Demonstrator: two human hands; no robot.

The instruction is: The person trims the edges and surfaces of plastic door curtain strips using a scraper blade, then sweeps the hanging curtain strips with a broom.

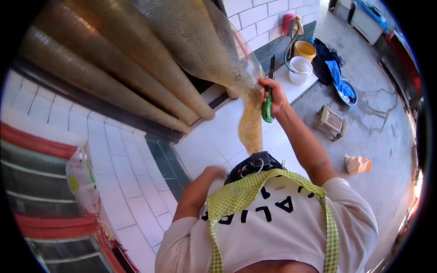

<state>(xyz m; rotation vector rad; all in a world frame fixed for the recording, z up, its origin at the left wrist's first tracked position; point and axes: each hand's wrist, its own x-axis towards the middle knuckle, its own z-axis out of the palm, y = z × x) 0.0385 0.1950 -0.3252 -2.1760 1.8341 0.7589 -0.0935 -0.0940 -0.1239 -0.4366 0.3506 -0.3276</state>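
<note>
My right hand (275, 95) is closed around the green handle of a tool (267, 107) with a dark, narrow blade pointing up; its exact kind is hard to make out. Its fingers also touch the edge of a brownish, patterned see-through plastic curtain (214, 50), which bunches there and hangs in a narrow strip towards my waist. My left hand (216, 174) is low beside the dark pouch (255, 166) at my waist. It is blurred and its fingers are mostly hidden.
Curtain folds fill the doorway on the upper left. A white bucket (300, 70), a yellow bucket (305, 50), a basin (353, 96) with blue cloth, a small wooden stool (331, 123) and a paper bag (357, 164) stand to the right. A plastic bag (82, 179) hangs at left.
</note>
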